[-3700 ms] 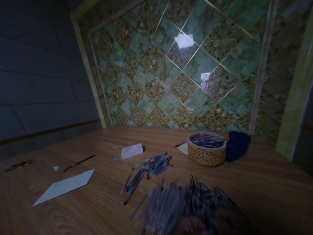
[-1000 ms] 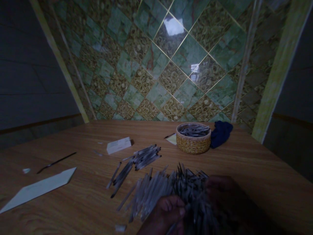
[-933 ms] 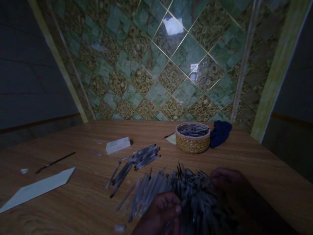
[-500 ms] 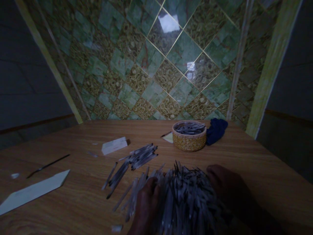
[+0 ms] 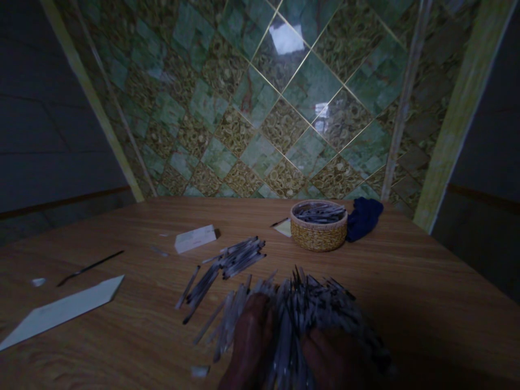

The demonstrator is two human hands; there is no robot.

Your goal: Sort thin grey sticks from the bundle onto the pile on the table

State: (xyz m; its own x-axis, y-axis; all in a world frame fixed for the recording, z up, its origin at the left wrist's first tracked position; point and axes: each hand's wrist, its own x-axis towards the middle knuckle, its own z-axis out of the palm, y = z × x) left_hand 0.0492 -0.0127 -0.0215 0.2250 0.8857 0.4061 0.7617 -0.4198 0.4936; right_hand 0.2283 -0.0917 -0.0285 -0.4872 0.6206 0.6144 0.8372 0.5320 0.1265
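Two hands over a loose heap; the clock face is centred on the heap, 12 o'clock being the far side. The heap of slender sticks point(image 5: 290, 319) lies on the tabletop point(image 5: 406, 260) at the near edge of view. The left hand point(image 5: 251, 331) is set on its 9 o'clock side, the right hand point(image 5: 329, 355) on its 4 o'clock side. Both appear partly curled, but the fingertips are hidden, so whether either grips any sticks cannot be told. Likely faults: because the sticks cross at differing angles, uneven pressure could fan them wider or roll outer ones away, notably towards 1 o'clock, where dark ends jut out. A push towards 11 o'clock could mix them with the smaller cluster point(image 5: 241, 257) lying near. A thick, loosely squeezed handful could shed its middle sticks. The basket point(image 5: 319, 238), at 1 o'clock, is filled near its rim; a knock could spill sticks towards the blue cloth point(image 5: 364, 218) beside it. Dim light could hide strays.
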